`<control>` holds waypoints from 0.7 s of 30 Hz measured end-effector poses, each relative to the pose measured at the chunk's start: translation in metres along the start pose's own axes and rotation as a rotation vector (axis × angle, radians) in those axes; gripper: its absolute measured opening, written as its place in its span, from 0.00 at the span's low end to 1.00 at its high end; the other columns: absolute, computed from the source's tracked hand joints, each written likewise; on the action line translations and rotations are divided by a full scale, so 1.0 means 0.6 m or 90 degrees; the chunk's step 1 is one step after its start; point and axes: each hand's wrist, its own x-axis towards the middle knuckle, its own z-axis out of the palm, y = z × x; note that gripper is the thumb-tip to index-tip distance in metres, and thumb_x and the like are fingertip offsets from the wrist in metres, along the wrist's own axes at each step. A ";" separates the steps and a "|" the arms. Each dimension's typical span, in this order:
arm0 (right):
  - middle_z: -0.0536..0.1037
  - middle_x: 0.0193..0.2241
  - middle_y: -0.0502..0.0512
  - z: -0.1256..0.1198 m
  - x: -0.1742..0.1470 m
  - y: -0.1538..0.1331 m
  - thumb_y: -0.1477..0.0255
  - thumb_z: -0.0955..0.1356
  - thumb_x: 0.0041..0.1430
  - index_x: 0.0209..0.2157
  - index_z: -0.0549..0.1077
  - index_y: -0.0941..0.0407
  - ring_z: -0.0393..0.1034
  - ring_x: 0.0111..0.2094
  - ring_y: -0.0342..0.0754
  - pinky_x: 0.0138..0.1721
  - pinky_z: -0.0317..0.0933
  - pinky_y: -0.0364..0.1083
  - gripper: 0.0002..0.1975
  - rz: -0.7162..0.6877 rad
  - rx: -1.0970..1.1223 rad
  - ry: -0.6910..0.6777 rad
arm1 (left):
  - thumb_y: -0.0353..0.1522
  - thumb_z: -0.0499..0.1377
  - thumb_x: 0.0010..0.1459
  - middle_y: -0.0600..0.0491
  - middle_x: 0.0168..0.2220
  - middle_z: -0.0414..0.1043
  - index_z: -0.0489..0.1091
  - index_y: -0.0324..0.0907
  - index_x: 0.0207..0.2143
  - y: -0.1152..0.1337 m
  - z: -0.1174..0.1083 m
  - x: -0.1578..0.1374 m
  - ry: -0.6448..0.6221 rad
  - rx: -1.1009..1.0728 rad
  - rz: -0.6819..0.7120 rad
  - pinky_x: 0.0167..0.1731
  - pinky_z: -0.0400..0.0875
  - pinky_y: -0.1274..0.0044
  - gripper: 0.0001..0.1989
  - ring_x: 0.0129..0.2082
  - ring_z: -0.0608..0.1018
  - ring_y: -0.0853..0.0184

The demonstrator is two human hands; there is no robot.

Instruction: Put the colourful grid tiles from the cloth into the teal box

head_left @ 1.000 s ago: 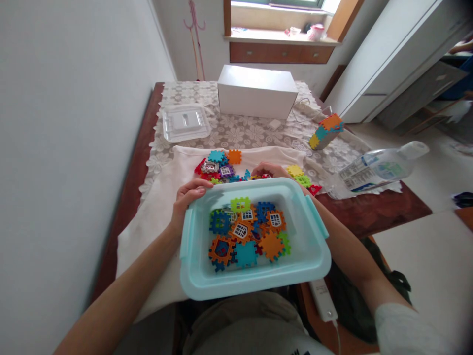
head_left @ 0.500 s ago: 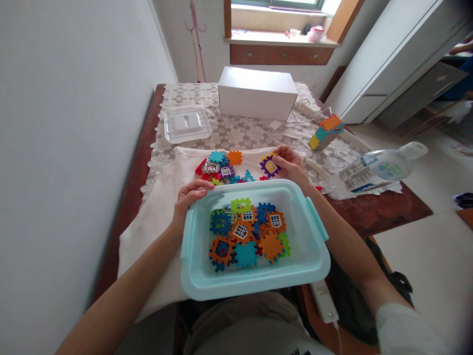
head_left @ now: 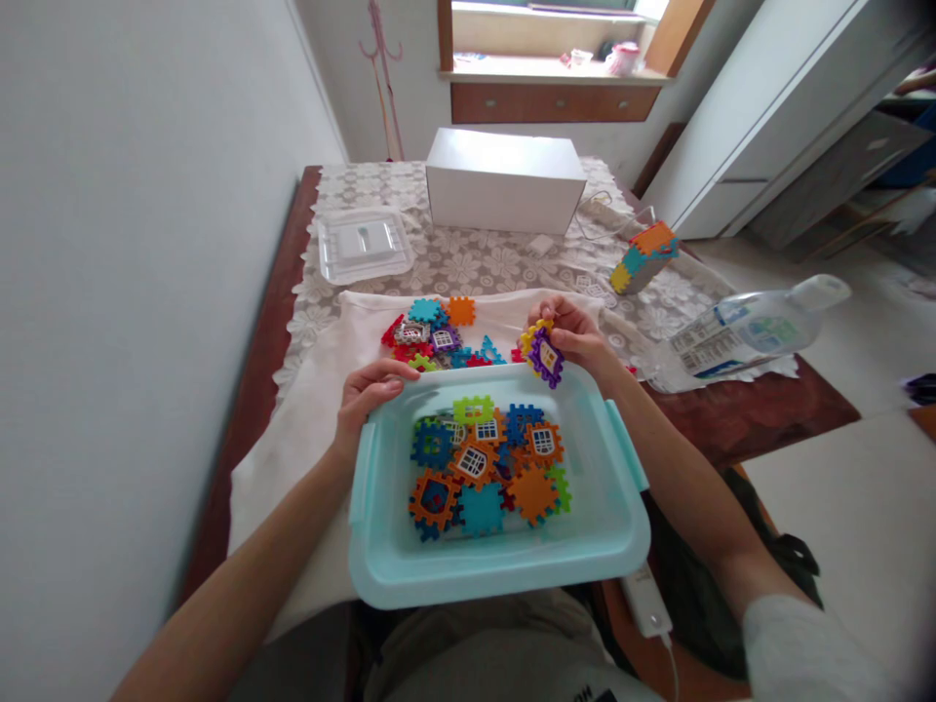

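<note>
My left hand (head_left: pixel 366 392) grips the far left corner of a light blue plastic bin (head_left: pixel 395 565) that rests at the table's near edge. Several coloured interlocking toy tiles (head_left: pixel 487 463) lie inside it. My right hand (head_left: pixel 579 334) holds a purple tile and a yellow tile (head_left: pixel 542 351) pinched together just above the bin's far rim. More loose tiles (head_left: pixel 437 333) lie in a heap on a white cloth (head_left: pixel 314 400) behind the bin.
A clear lid (head_left: pixel 364 245) and a white box (head_left: pixel 504 181) stand farther back on the lace tablecloth. A built block of tiles (head_left: pixel 644 255) and a lying plastic bottle (head_left: pixel 753 327) are at the right. A wall runs along the left.
My right hand picked tiles up from the cloth and brought them back over the bin's far rim. The left hand stays on the bin's corner.
</note>
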 end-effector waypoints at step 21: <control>0.77 0.34 0.55 0.016 -0.007 -0.015 0.37 0.78 0.60 0.28 0.72 0.51 0.77 0.40 0.56 0.52 0.76 0.59 0.31 -0.036 -0.006 -0.137 | 0.36 0.72 0.39 0.56 0.17 0.71 0.85 0.43 0.24 0.003 0.004 0.000 0.005 0.002 -0.005 0.18 0.62 0.80 0.08 0.17 0.70 0.71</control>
